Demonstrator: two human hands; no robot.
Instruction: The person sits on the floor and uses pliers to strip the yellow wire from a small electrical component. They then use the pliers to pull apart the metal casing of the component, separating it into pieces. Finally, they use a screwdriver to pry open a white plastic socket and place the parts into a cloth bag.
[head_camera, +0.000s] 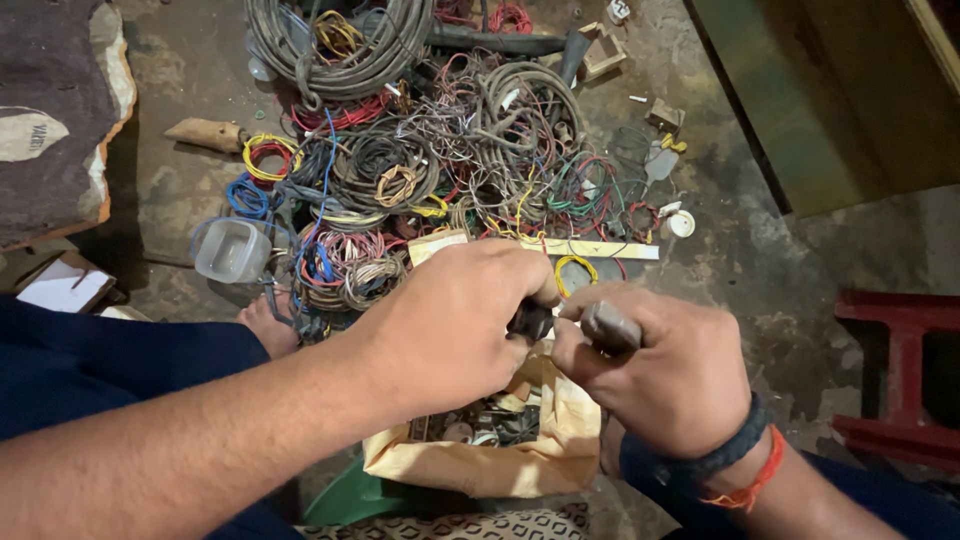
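My left hand (455, 320) is closing around a small dark part (531, 318), and my right hand (665, 375) is gripping a grey tool handle (610, 326) that is touching it. Just under both hands, at six o'clock, an open paper bag (520, 455) is holding small parts. At twelve o'clock, a heap of wires (440, 150) is lying on the floor (760, 250).

Ahead of the hands the floor is blocked by a heap of tangled wires (430, 160) and a clear plastic tub (232, 250), with a red stool (900, 370) at right, leaving bare concrete floor (760, 280) between them.
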